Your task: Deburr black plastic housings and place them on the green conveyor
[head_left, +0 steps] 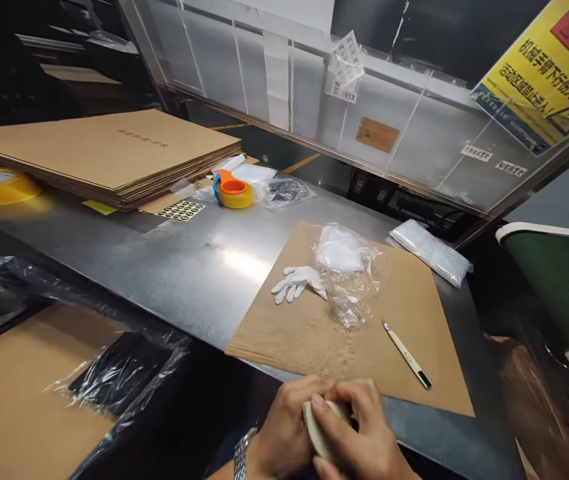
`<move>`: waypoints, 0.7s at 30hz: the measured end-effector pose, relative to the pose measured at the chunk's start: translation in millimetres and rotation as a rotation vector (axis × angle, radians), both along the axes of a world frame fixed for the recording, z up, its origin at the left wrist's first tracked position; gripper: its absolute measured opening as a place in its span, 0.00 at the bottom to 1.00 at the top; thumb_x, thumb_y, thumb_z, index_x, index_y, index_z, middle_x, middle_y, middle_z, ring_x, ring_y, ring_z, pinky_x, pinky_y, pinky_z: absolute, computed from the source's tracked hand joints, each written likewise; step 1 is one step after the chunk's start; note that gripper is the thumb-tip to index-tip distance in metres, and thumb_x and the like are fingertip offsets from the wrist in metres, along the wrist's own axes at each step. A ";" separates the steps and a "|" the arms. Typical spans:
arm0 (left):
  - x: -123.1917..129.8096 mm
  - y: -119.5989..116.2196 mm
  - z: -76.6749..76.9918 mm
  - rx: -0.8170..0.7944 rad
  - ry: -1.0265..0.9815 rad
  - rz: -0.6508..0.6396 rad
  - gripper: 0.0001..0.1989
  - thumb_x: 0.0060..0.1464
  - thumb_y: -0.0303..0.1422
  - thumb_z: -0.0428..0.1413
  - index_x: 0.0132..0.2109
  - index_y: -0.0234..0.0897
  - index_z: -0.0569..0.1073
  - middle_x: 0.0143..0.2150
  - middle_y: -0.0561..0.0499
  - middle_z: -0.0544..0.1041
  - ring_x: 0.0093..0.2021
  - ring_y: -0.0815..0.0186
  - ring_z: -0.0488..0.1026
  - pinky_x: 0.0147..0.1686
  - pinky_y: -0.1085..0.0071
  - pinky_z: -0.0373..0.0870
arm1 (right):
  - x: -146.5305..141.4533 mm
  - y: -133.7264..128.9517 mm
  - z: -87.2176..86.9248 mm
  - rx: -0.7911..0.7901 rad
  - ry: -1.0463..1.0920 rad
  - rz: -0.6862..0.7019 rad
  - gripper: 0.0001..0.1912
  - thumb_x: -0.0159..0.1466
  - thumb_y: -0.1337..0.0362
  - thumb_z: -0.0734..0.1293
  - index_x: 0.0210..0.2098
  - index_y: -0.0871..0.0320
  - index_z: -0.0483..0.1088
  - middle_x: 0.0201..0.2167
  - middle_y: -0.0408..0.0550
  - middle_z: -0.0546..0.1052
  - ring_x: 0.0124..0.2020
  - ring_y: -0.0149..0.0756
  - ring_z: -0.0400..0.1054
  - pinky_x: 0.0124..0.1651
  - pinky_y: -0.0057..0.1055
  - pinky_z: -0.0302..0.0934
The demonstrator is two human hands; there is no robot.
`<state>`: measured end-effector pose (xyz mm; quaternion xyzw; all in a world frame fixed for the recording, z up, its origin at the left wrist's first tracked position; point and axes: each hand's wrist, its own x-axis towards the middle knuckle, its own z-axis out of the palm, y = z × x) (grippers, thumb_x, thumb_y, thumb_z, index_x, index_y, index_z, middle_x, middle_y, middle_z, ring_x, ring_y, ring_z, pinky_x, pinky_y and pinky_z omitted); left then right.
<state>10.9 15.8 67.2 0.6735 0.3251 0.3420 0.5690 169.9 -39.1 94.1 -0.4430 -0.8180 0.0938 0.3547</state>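
Note:
Close to my body, at the table's front edge, both hands are wrapped around a beige rounded piece (318, 437) with a pale rim; its exact kind is unclear. My left hand (281, 423), with a metal band at the wrist, is closed on its left side. From the right, my right hand (367, 433) grips it with the thumb along its face. Beyond them lies a cardboard sheet (284, 340) with crumb-like bits on it. A craft knife (407, 355) rests on the sheet to the right. Farther off are a white glove (299, 283) and a clear plastic bag (351, 273) with white contents.
A stack of flat cardboard (104, 153) sits at the back left, near yellow tape rolls (1, 187) and an orange-and-blue tape dispenser (233, 190). A wrapped white packet (431, 252) lies at the right edge. Behind the metal table (184, 257) stands a framed translucent panel (309, 100).

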 end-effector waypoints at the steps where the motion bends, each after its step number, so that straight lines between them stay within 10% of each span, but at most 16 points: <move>1: -3.4 -3.0 1.8 0.016 0.004 -0.014 0.08 0.51 0.27 0.54 0.30 0.39 0.78 0.26 0.47 0.75 0.27 0.62 0.69 0.30 0.71 0.62 | -4.8 -2.1 0.6 0.007 -0.009 0.004 0.31 0.60 0.66 0.61 0.62 0.53 0.53 0.39 0.52 0.67 0.37 0.38 0.62 0.38 0.36 0.62; 11: -18.7 -25.6 -1.4 0.035 -0.067 -0.128 0.07 0.46 0.30 0.54 0.23 0.34 0.71 0.21 0.52 0.66 0.22 0.69 0.59 0.23 0.72 0.55 | -24.4 -25.5 6.3 -0.023 0.014 0.012 0.31 0.59 0.68 0.59 0.62 0.57 0.53 0.38 0.53 0.63 0.36 0.38 0.58 0.34 0.34 0.61; 17: -11.6 -10.3 23.9 -0.165 -0.143 -0.265 0.13 0.46 0.26 0.54 0.41 0.35 0.76 0.29 0.51 0.72 0.30 0.65 0.66 0.34 0.71 0.63 | -18.0 -10.7 12.9 0.007 0.042 0.003 0.28 0.62 0.65 0.58 0.61 0.57 0.55 0.36 0.52 0.63 0.35 0.37 0.58 0.32 0.33 0.60; 21: -5.1 4.8 12.4 -0.335 -0.320 -0.294 0.26 0.40 0.22 0.56 0.51 0.38 0.73 0.30 0.52 0.73 0.31 0.63 0.67 0.36 0.70 0.63 | -9.1 9.9 18.3 -0.140 0.142 0.053 0.25 0.64 0.61 0.58 0.61 0.52 0.56 0.38 0.51 0.65 0.38 0.37 0.61 0.37 0.35 0.62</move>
